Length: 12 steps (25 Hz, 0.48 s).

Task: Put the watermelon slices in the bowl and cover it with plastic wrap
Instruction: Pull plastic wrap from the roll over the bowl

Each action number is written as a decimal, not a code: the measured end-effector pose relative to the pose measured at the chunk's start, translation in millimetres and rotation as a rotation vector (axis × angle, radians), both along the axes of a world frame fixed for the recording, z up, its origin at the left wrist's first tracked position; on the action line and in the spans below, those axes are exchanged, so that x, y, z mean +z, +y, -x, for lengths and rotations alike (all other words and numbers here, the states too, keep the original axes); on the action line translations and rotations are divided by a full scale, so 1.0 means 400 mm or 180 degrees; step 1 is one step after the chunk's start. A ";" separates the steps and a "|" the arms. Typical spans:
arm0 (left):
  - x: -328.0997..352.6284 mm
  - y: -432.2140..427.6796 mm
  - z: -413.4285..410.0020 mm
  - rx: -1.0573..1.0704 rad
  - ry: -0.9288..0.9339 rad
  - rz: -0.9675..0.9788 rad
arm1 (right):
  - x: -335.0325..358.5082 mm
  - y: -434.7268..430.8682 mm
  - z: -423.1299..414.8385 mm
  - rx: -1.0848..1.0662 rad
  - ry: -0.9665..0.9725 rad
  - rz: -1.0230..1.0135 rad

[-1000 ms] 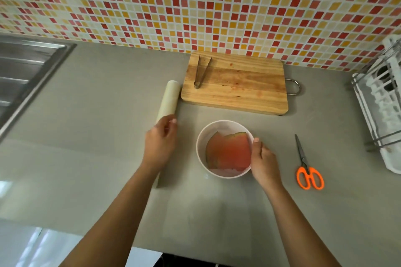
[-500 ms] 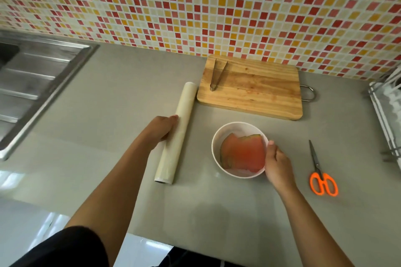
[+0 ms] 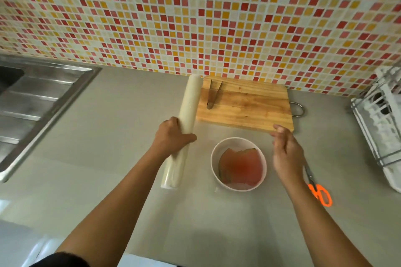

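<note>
Pink watermelon slices point(image 3: 240, 166) sit in a white bowl point(image 3: 213, 159). Left hand point(image 3: 172, 137) grips the plastic wrap roll point(image 3: 189, 102); right hand point(image 3: 286, 151) hovers, fingers loosely open. Best pull the film across evenly, steadying the roll on the bench point(image 3: 121, 115).
</note>
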State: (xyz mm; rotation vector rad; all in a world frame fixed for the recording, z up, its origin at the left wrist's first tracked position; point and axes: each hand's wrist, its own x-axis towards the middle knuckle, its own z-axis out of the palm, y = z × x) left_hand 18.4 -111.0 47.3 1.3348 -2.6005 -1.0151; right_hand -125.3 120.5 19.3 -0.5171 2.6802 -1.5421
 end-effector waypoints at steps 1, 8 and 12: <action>0.037 0.008 0.017 -0.0079 0.0200 0.0101 | 0.039 -0.028 0.012 0.0202 -0.0035 0.0138; 0.176 0.132 0.104 -0.0652 0.1131 0.0457 | 0.312 -0.189 0.068 0.0998 -0.1332 0.1429; 0.170 0.172 0.124 -0.0741 0.1087 0.0558 | 0.359 -0.204 0.083 0.0775 -0.1350 0.1402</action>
